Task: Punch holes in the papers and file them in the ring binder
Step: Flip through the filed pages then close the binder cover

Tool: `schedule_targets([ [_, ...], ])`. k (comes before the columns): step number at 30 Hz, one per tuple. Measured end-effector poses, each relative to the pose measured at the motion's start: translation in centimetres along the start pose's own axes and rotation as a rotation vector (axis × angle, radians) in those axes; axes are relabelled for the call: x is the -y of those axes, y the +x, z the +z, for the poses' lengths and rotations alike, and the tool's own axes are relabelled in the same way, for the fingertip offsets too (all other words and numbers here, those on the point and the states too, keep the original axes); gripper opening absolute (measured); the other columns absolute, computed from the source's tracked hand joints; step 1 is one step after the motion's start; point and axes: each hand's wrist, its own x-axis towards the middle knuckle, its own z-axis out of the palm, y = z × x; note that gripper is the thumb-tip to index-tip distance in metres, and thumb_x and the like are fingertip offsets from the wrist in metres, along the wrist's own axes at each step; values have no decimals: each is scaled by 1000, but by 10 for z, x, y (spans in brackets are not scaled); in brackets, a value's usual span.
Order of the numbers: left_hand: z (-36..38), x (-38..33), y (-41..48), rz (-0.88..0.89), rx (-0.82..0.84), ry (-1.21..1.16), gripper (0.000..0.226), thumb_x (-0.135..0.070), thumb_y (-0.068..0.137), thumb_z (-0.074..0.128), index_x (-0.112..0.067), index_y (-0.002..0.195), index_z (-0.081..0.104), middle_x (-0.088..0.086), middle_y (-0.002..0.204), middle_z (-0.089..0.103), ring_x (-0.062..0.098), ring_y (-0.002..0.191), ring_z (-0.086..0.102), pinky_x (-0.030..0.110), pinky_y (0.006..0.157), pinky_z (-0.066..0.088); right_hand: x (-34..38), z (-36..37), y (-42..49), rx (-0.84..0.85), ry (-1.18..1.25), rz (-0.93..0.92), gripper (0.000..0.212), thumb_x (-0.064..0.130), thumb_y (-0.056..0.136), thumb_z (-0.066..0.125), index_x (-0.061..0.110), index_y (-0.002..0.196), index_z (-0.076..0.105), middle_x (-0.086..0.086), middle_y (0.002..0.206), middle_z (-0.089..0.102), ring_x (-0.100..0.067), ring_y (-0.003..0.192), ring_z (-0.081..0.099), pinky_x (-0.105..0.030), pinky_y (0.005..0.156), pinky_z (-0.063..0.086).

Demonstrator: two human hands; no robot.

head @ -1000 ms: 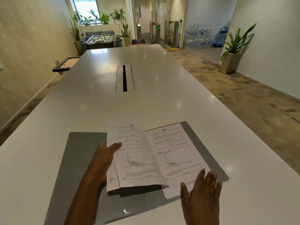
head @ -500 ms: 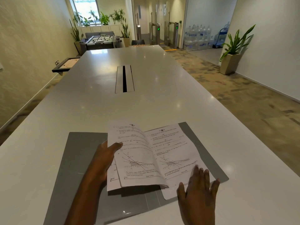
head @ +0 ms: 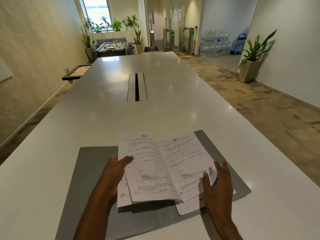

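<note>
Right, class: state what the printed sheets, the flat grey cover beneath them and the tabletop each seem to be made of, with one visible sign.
Printed sheets: thin white paper, matt; they curl and bend.
Grey cover: likely plastic or coated card, smooth satin; it lies flat with faint sheen and crease lines.
Tabletop: hard, glossy white, perhaps laminate or solid surface; it mirrors ceiling lights.

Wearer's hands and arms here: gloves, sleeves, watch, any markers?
Left hand and right hand are both bare, with no gloves. No rings on the fingers, and no watch, bracelet or markers visible. No sleeve in view up to the frame edge.
</note>
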Motion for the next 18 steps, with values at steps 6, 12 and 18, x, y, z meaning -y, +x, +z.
schedule_targets([
  [6, -1, -2, 0, 5, 2, 11, 25, -20, 105, 61, -19, 129, 65, 2, 102, 84, 28, 81, 83, 37, 59, 62, 7, 2, -3, -7, -4, -78, 66, 23, 99, 66, 21, 158, 36, -1, 162, 43, -24, 147, 43, -36, 112, 35],
  [12, -3, -4, -3, 19, 14, 24, 29, -20, 105, 59, -17, 134, 63, 5, 113, 81, 26, 84, 82, 35, 60, 62, 19, -7, 4, -38, 36, -48, 63, 12, 105, 56, 23, 161, 29, 4, 140, 62, -9, 111, 61, -20, 84, 46],
  [18, -2, -7, -6, 11, 17, -3, 30, -21, 105, 60, -19, 135, 62, 5, 114, 80, 26, 80, 83, 32, 55, 62, 53, 7, -23, 67, 92, -130, 74, 19, 102, 62, 52, 153, 19, 34, 130, 51, 9, 82, 71, -5, 58, 52],
])
